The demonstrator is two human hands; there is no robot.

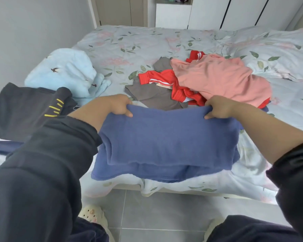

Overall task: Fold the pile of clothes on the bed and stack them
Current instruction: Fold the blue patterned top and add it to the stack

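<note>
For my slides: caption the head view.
Left hand and right hand grip a blue garment lying on the bed.

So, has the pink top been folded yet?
No, the pink top lies crumpled over the red garment, while the left hand and right hand grip the blue garment.

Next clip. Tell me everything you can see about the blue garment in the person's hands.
The blue garment is plain, muted blue, soft and knit-looking, with no print showing. It is folded over on itself in layers, their edges stacked toward the near edge of the bed, on whose floral sheet it rests. The left hand and right hand grip the two ends of its far fold, fingers curled round it. Its type cannot be told.
</note>
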